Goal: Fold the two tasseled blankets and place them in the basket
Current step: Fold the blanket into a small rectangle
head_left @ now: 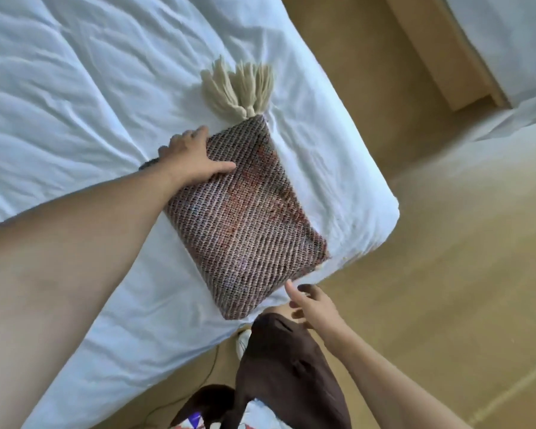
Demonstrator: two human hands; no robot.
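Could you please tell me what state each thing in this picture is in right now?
blanket: folded, flat on the bed
tassels: fanned out past the far end
left hand: open, pressing the blanket
right hand: open, empty, at the near corner
bed sheet: wrinkled

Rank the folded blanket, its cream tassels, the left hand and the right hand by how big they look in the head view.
1. folded blanket
2. cream tassels
3. left hand and right hand: similar, not ranked.

A wrinkled white sheet [75, 88] is covering the bed, with tan floor [446, 289] lying beside it and a second bed [508, 41] standing beyond.
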